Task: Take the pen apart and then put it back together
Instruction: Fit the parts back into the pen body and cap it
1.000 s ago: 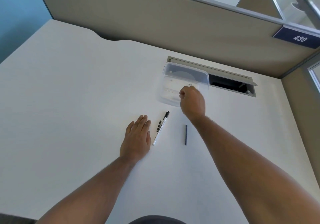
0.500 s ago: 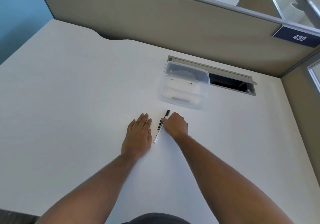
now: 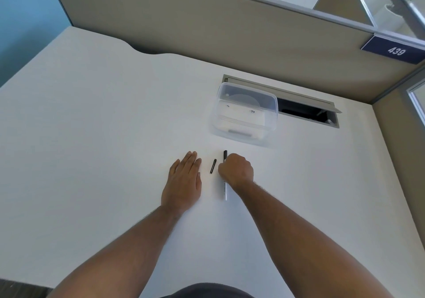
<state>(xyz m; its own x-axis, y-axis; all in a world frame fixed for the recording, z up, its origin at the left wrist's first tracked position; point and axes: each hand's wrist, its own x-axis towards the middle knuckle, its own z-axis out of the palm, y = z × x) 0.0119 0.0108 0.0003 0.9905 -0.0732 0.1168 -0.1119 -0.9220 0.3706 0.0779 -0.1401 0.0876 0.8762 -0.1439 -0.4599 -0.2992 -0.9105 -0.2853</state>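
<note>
A white pen barrel (image 3: 224,190) with a black tip lies almost straight toward me on the white desk (image 3: 92,136). My right hand (image 3: 235,170) is curled over its middle, fingers closed on it. A short black pen piece (image 3: 213,166) rests on the desk just left of the barrel, between my two hands. My left hand (image 3: 184,180) lies flat, palm down, fingers together, holding nothing. The dark thin part seen earlier is hidden under my right hand or forearm.
A clear plastic box (image 3: 246,114) with small parts inside stands behind the pen. Behind it is an open cable slot (image 3: 308,111) in the desk. A beige partition wall (image 3: 207,33) closes the back and right sides.
My right hand came back from the clear box to the pen and closed on the barrel. The barrel turned from slanted to nearly straight and now lies apart from the short black piece.
</note>
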